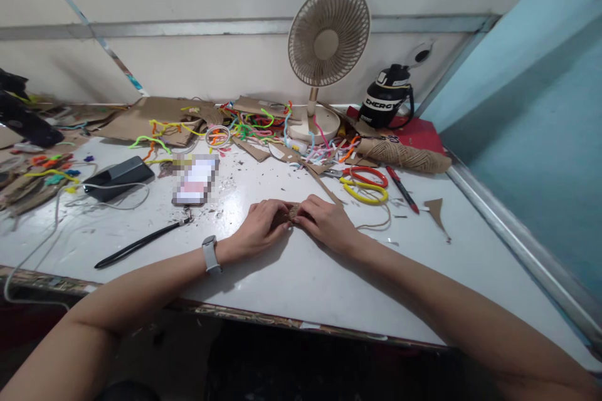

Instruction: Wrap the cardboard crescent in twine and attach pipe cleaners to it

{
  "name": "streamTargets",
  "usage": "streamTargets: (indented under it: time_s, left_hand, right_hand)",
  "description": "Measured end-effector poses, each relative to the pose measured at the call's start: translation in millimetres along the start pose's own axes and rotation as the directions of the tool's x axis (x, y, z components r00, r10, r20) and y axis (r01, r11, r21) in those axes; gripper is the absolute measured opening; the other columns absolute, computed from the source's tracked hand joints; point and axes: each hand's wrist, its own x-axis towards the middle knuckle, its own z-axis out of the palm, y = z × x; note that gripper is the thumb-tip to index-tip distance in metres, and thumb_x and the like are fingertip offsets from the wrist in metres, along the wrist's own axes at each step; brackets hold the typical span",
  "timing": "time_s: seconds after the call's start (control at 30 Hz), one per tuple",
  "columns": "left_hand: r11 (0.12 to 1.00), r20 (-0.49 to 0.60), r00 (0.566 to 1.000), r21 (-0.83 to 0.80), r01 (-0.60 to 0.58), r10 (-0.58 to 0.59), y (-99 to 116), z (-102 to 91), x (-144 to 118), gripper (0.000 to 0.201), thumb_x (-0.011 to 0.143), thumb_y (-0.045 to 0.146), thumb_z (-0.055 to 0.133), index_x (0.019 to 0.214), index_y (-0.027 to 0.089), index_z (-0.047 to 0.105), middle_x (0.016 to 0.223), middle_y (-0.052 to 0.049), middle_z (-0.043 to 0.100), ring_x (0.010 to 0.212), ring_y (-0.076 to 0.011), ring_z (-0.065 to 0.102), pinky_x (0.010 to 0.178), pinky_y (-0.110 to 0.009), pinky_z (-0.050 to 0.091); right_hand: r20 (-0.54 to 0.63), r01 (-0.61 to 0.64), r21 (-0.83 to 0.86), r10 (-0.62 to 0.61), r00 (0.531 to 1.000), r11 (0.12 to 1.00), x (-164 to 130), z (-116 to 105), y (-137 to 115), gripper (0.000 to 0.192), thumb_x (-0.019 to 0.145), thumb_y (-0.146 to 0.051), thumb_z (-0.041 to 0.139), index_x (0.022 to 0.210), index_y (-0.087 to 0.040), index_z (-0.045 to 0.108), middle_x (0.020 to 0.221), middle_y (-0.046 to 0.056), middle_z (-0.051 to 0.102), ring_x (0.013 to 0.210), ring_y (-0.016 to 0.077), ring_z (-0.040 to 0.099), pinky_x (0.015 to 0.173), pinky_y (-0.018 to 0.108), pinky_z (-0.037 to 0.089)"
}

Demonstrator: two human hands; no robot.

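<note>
Brown twine wrapped a small bundle [292, 213] that lay on the white tabletop [291, 276], pinched between both hands. The left hand [258, 227] had its grip clenched on the bundle's left end, and the right hand [329, 222] grasped the right end; what was under the twine was too hidden to tell, perhaps cardboard. A loose strand of twine [376, 223] trailed off to the right, near the yellow scissors [364, 192]. Behind these stood a fan [328, 44].

Brown twine-wrapped piece [292, 213], perhaps cardboard; yellow scissors [364, 193]; white table [291, 276].
</note>
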Motion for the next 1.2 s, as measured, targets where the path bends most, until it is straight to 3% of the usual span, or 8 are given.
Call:
streamTargets:
  time_s: [0.23,0.5,0.8,1.0,1.2]
  left_hand:
    - [1.0,-0.024,1.0,-0.007,0.019,-0.019,-2.8,2.2,3.3,0.02,0.088,0.027,0.056,0.106,0.02,0.051,0.11,-0.01,0.065,0.102,-0.0242,0.058,0.089,-0.047,0.043]
    - [1.0,-0.021,1.0,0.003,0.019,-0.019,-3.4,3.0,2.5,0.022,0.088,0.026,0.056,0.108,0.02,0.05,0.112,-0.01,0.064,0.104,-0.0249,0.057,0.091,-0.046,0.042]
    - [1.0,-0.013,1.0,0.002,0.026,-0.026,-2.5,2.1,2.1,0.024,0.088,0.027,0.056,0.11,0.02,0.049,0.114,-0.01,0.063,0.103,-0.0243,0.057,0.09,-0.046,0.041]
    - [1.0,0.019,1.0,0.019,0.0,-0.001,-1.3,1.7,2.9,0.015,0.091,0.027,0.052,0.105,0.024,0.058,0.115,-0.007,0.062,0.107,-0.0237,0.055,0.094,-0.046,0.041]
    - [0.998,0.031,0.999,0.052,-0.017,0.015,-2.0,2.0,2.2,0.02,0.092,0.025,0.051,0.107,0.026,0.063,0.122,-0.007,0.059,0.113,-0.024,0.053,0.098,-0.047,0.039]
  right_hand:
    - [0.023,-0.021,0.035,0.02,1.0,0.999,1.5,-5.7,-0.1,0.009,0.089,-0.027,0.06,0.086,-0.018,0.063,0.089,0.005,0.062,0.078,0.0162,0.057,0.071,0.027,0.041]
    - [0.175,-0.09,0.08,0.075,0.982,0.993,7.8,-30.6,8.8,0.003,0.082,-0.023,0.065,0.083,-0.02,0.067,0.086,0.002,0.065,0.077,0.0154,0.057,0.067,0.025,0.038]
    - [0.185,-0.165,0.136,0.139,0.973,0.977,7.8,-29.7,6.6,0.004,0.079,-0.023,0.065,0.078,-0.02,0.067,0.081,0.002,0.066,0.072,0.014,0.057,0.062,0.023,0.037]
    - [0.241,-0.32,0.252,0.261,0.935,0.913,8.7,-23.8,9.9,0.007,0.075,-0.027,0.066,0.074,-0.02,0.065,0.073,-0.001,0.067,0.066,0.0132,0.057,0.057,0.022,0.037]
    - [0.272,-0.371,0.302,0.293,0.916,0.878,9.4,-21.9,9.4,0.01,0.073,-0.028,0.066,0.073,-0.019,0.063,0.066,-0.002,0.062,0.062,0.0125,0.054,0.053,0.022,0.037]
